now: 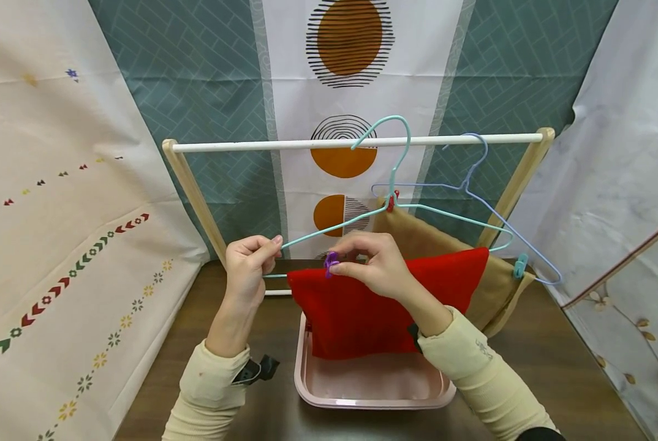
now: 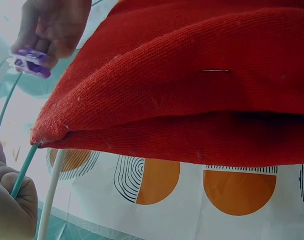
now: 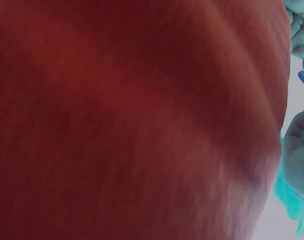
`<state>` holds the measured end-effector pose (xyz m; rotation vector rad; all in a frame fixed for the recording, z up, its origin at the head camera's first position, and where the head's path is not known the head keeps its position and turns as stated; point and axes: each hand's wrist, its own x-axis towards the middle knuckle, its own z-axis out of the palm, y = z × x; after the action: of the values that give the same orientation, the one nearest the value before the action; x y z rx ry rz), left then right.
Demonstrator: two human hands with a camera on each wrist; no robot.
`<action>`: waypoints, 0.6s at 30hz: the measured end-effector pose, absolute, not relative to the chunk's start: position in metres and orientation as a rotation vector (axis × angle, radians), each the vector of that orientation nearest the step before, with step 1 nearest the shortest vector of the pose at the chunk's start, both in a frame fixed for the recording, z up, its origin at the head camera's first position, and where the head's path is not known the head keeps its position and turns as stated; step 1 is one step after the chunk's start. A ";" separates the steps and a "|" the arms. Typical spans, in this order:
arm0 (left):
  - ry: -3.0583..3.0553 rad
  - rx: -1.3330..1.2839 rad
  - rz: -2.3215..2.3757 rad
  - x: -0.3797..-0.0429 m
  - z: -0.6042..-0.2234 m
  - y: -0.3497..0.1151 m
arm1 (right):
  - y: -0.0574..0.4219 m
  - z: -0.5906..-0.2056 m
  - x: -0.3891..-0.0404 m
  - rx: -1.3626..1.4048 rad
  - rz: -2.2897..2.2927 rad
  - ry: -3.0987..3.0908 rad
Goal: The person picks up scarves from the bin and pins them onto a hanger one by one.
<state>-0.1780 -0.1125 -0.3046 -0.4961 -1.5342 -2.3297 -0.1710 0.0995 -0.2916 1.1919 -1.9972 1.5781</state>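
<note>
My left hand [image 1: 247,269] grips the left end of a mint-green clothes hanger [image 1: 337,226], thumb on top of the wire. Over the hanger's lower bar hangs a red cloth [image 1: 373,324], folded across it. Between thumb and fingertips my right hand [image 1: 377,264] pinches a purple clothespin [image 1: 331,263], close to the cloth's top edge near its left corner. The left wrist view has the clothespin [image 2: 30,63] beside the cloth's corner. Red cloth fills most of the right wrist view. The hanger's hook overlaps the rack's rail in the head view.
A rack with a white rail [image 1: 224,147] and wooden posts stands behind. At its right, a blue hanger [image 1: 497,205] carries a tan cloth [image 1: 417,229] with a red clothespin [image 1: 393,201] and a teal clothespin [image 1: 520,266]. Below the red cloth sits a pink basin [image 1: 375,403] on the brown table.
</note>
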 end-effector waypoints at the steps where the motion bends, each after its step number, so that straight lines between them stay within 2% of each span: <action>1: -1.535 -0.496 -2.328 -0.178 -0.304 -0.112 | 0.097 -0.292 -0.172 1.193 1.593 -1.978; 10: -1.545 -0.504 -2.315 -0.177 -0.303 -0.110 | 0.077 -0.298 -0.182 1.177 1.627 -1.933; 18: -1.539 -0.526 -2.314 -0.176 -0.304 -0.110 | 0.061 -0.305 -0.185 1.129 1.471 -2.062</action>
<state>-0.1760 -0.1097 -0.3045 -0.5255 -1.5389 -2.3136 -0.1853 0.0607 -0.3054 1.1287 -2.0617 1.4713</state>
